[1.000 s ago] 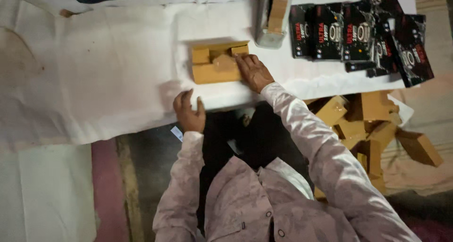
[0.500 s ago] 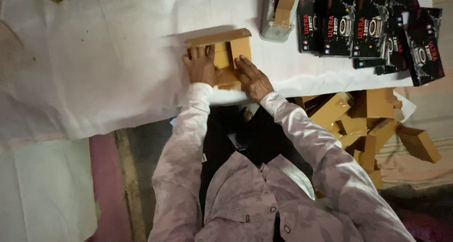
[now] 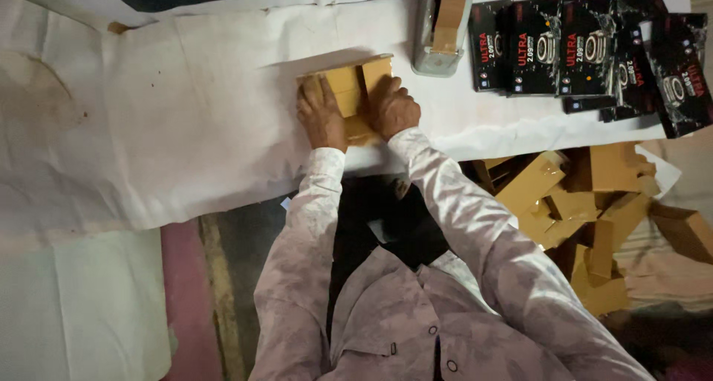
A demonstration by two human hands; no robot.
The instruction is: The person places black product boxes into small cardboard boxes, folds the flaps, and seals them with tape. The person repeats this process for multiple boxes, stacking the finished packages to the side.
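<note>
Now pressing both hands onto small brown cardboard box (image 3: 355, 91), upper centre of frame on white-papered table (image 3: 186, 128). Left hand (image 3: 321, 117), newly arrived from table edge, lying flat; right hand (image 3: 394, 108) curled, clamping right flap. Flaps being folded closed.

The person is wearing a pale mauve, mottled long-sleeved shirt (image 3: 416, 307) with small dark buttons, open over a black undershirt (image 3: 379, 217).

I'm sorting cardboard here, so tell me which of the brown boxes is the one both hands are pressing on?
The small brown box on the white-covered table, under the left hand and right hand. The other brown boxes lie heaped lower right, off the table, untouched.
</note>
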